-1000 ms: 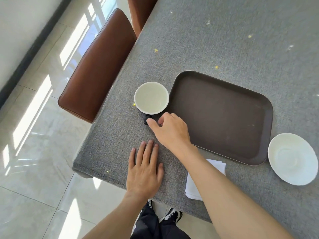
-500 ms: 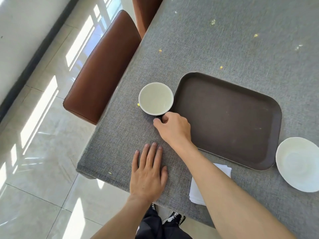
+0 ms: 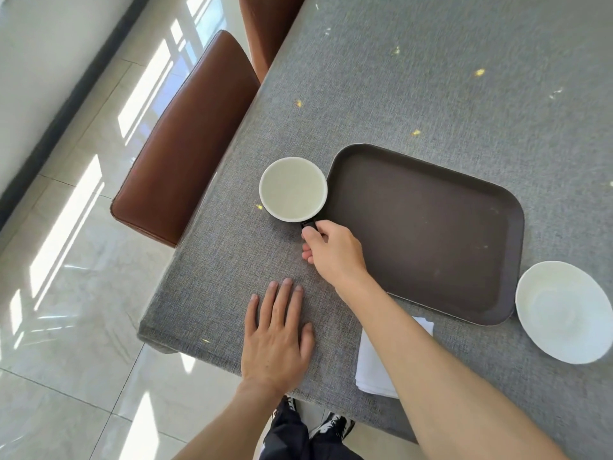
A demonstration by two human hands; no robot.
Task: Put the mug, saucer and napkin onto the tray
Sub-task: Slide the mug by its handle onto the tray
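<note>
**A:** so where's everything sat right now? what is the right hand (image 3: pixel 335 252) wrapped around?

**B:** the dark handle (image 3: pixel 309 223) of the round mug with the pale cream inside (image 3: pixel 293 189) is pinched by the right hand's fingers (image 3: pixel 323 231), thumb on the near side, curled shut on it. The mug itself is found just past those fingertips, upright on the grey woven tablecloth (image 3: pixel 414 78). Whether it's touching the cloth or raised a hair can't be told.

**A:** and the tray?

**B:** the dark brown rectangular plastic tray (image 3: pixel 428 234) is laid flat just to the right of the gripping fingers, its left rim right beside the mug's rim. Nothing is carried on it.

**A:** left hand?

**B:** the left hand (image 3: pixel 277 340) is pressed palm-down on the cloth, fingers (image 3: pixel 282 300) stretched out flat and only slightly spread, nothing held. It's placed nearer the table edge than the right knuckles, a bit to their left.

**A:** other bits?

**B:** the white round ceramic saucer (image 3: pixel 564 313) is parked well to the right of both hands, past the tray's near right corner. The folded white paper napkin (image 3: pixel 374 366) is half hidden under the right forearm, at the near table edge. Two brown leather chairs (image 3: pixel 185 144) are tucked in on the left side.
</note>
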